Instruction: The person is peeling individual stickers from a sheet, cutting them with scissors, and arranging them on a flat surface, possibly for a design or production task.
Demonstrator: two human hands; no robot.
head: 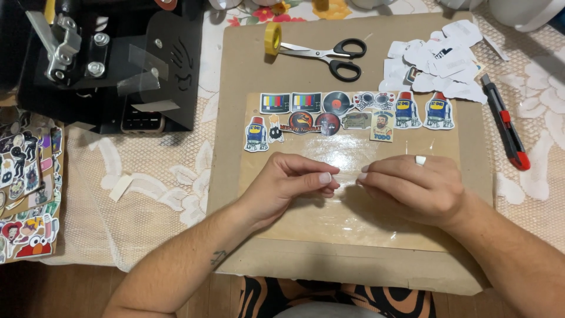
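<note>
My left hand (288, 182) and my right hand (412, 187) meet over a clear plastic sheet (353, 221) that lies on a brown cardboard board (235, 118). Both pinch a small pale, nearly see-through piece (348, 174) between thumb and fingertips; what it is stays unclear. A ring sits on a right finger. Above the hands, two rows of colourful stickers (329, 115) lie on the clear sheet: robots, TV test patterns, a record, round logos.
Black-handled scissors (329, 54) and a yellow tape roll (272, 37) lie at the board's top. White sticker backings (441, 56) pile at top right beside a red-and-black utility knife (505, 126). A black machine (112, 59) stands top left; more stickers (26, 188) lie at the left edge.
</note>
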